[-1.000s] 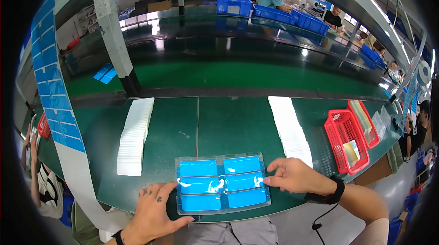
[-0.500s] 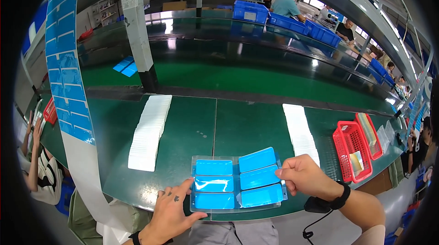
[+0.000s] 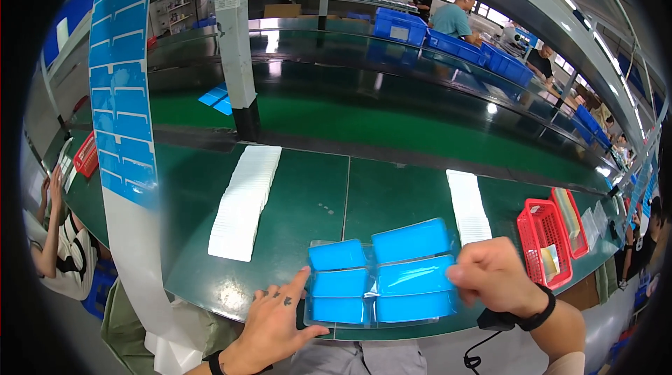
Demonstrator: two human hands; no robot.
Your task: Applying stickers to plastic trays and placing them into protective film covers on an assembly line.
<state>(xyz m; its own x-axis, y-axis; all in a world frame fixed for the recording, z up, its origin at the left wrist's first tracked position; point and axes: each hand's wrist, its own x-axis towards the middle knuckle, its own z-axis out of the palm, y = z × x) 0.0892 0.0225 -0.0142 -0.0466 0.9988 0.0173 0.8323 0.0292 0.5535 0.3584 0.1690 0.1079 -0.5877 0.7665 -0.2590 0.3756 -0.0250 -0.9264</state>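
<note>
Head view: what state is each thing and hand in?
Clear plastic sheet with six blue rectangles: right side raised.
Person's left hand: spread, fingertip at the sheet's left edge.
Person's right hand: pinching the sheet's right edge.
Left row of white rectangular pieces: overlapping.
Right row of white rectangular pieces: overlapping.
Nearer red plastic basket: open, partly filled.
Long blue and white strip: hanging.
</note>
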